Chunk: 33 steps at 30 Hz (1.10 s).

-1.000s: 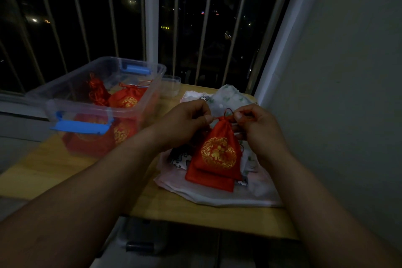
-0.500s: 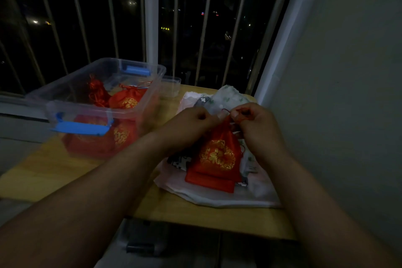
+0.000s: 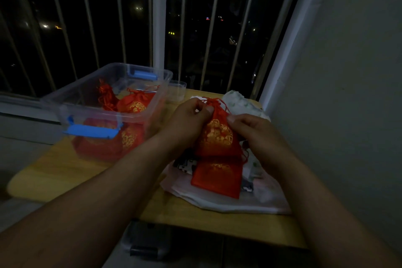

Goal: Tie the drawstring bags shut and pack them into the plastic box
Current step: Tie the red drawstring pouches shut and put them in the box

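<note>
Left hand (image 3: pixel 189 119) fingers pinch the gathered neck of a red drawstring bag (image 3: pixel 217 137); right hand (image 3: pixel 258 135) fingers grasp its side. The plastic box (image 3: pixel 91 93), at 9 o'clock on the counter (image 3: pixel 54 169), holds tied bags (image 3: pixel 132 105).

Your left hand (image 3: pixel 189 119) pinches the gathered neck of a red drawstring bag (image 3: pixel 217 137), and your right hand (image 3: pixel 258 135) grips its right side. Under it lies another red bag (image 3: pixel 217 177) on white cloth (image 3: pixel 239 202). The clear plastic box (image 3: pixel 91 102) on the left holds several red bags.
</note>
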Each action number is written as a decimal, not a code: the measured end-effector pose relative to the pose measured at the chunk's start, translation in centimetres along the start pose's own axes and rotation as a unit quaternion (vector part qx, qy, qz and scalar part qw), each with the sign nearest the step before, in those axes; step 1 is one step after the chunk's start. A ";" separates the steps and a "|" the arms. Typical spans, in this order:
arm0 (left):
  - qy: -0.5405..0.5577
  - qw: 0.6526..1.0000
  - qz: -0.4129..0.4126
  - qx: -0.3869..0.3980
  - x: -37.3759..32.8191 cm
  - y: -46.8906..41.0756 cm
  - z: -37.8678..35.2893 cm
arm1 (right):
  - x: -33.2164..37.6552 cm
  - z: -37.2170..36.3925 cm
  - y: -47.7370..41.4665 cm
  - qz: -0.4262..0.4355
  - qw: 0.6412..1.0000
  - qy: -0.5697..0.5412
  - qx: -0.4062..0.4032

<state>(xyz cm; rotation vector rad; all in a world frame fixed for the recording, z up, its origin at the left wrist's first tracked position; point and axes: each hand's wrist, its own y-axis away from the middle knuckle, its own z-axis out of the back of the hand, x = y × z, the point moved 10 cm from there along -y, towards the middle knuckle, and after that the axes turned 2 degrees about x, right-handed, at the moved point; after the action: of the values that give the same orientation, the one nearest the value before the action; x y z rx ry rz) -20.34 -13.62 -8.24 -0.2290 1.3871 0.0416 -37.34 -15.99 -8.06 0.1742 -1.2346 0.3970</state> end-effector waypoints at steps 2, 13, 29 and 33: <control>0.013 1.000 0.001 -0.021 0.1 0.1 0.5 | 0.2 -0.6 0.0 -0.009 1.000 -0.015 0.007; 0.233 0.963 0.120 -0.063 3.5 1.7 1.3 | 3.7 -0.4 -0.7 0.002 0.993 -0.085 -0.081; 0.232 0.956 0.176 -0.036 4.1 1.5 0.6 | 13.0 -12.7 -7.5 -0.012 1.000 -0.018 0.008; 0.247 0.955 0.161 -0.022 4.0 1.4 0.8 | 9.9 -9.5 -6.4 -0.026 0.999 0.016 -0.032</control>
<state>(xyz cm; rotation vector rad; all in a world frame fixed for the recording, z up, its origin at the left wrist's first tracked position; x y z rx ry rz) -19.07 -12.48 -12.25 -0.0461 1.9153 0.3041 -23.82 -16.66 -1.32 0.1448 -1.2080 0.3126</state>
